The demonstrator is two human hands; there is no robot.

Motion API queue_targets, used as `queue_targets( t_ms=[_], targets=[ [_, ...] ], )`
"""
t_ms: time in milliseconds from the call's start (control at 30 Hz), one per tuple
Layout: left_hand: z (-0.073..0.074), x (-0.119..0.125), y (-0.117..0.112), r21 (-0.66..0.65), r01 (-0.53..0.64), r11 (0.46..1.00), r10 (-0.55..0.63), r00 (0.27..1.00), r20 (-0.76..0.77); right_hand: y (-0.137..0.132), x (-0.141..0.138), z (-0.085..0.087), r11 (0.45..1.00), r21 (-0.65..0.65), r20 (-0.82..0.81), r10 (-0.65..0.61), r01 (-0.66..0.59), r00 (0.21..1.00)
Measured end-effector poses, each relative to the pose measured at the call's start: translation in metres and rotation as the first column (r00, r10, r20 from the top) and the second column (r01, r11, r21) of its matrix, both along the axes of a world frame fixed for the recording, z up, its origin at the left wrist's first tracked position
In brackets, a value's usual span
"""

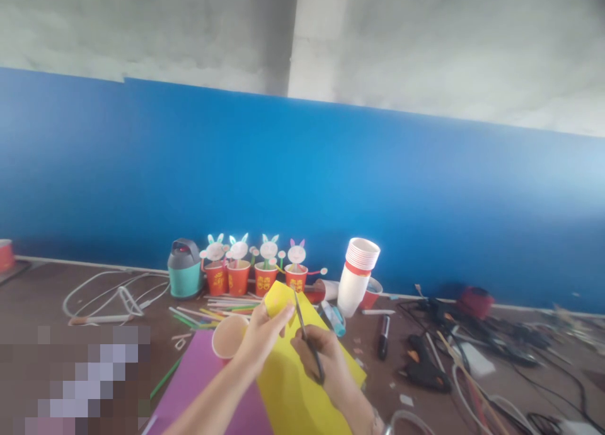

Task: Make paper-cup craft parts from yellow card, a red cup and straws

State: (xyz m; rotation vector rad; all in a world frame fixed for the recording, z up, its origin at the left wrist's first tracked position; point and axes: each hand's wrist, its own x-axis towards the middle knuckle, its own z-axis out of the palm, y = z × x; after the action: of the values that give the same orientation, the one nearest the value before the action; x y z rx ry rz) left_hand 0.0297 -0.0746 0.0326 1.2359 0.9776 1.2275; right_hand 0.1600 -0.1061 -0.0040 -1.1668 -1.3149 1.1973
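My left hand (265, 329) is closed on yellow paper (278, 294), pinching it between thumb and fingers. A pair of scissors (312, 352) is in my right hand (326, 362), blades pointing up and away beside the held paper. Whether the blades touch the paper I cannot tell. Under both hands lies a large yellow sheet (288, 384); whether the held part belongs to it is unclear. A purple sheet (189, 384) is to its left, partly covered by my left forearm. Next to that forearm stands a paper cup (229, 337).
Behind the hands, several red cups (239, 280) carry rabbit figures, beside a teal-grey container (184, 274). Straws (227, 306) lie before them. A tall cup stack (358, 274) leans to the right, near a marker (384, 337). Glue gun (423, 365) and cables crowd the right side.
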Motion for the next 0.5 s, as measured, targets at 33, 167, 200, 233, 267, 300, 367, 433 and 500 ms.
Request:
queue_targets(
  t_ms=[33,167,200,233,267,300,367,433,500],
  targets=[
    [0.0000,-0.0005,0.0005,-0.002,0.004,1.000,-0.004,1.000,-0.004,0.0001,0.0003,0.0001,1.000,-0.006,0.005,-0.002,0.002,1.000],
    [-0.0014,-0.0026,0.0035,0.004,0.020,1.000,-0.020,1.000,-0.014,-0.0002,0.0008,0.0037,1.000,-0.014,0.016,-0.004,0.004,1.000],
    [-0.0018,-0.0031,0.0043,0.007,0.024,1.000,-0.024,1.000,-0.015,-0.0003,0.0007,0.0047,1.000,-0.017,0.017,-0.006,0.006,1.000],
    [-0.0021,-0.0036,0.0050,0.011,0.029,1.000,-0.029,0.999,-0.017,-0.0003,0.0006,0.0055,1.000,-0.022,0.017,-0.006,0.007,1.000],
    [-0.0023,-0.0043,0.0057,0.012,0.033,0.999,-0.033,0.999,-0.020,-0.0002,0.0007,0.0060,1.000,-0.027,0.019,-0.006,0.006,1.000],
    [-0.0023,-0.0051,0.0063,0.013,0.037,0.999,-0.036,0.999,-0.022,0.0000,0.0008,0.0061,1.000,-0.029,0.021,-0.006,0.007,1.000],
    [-0.0021,-0.0069,0.0073,0.008,0.050,0.999,-0.050,0.998,-0.029,0.0003,0.0014,0.0054,1.000,-0.027,0.025,-0.005,0.006,1.000],
    [-0.0021,-0.0089,0.0079,-0.008,0.057,0.998,-0.057,0.997,-0.046,0.0003,0.0021,0.0045,0.999,-0.034,0.027,-0.003,0.004,1.000],
    [-0.0022,-0.0104,0.0082,-0.032,0.043,0.999,-0.045,0.996,-0.071,-0.0001,0.0026,0.0042,0.999,-0.046,0.025,0.003,-0.001,1.000]
  ],
)
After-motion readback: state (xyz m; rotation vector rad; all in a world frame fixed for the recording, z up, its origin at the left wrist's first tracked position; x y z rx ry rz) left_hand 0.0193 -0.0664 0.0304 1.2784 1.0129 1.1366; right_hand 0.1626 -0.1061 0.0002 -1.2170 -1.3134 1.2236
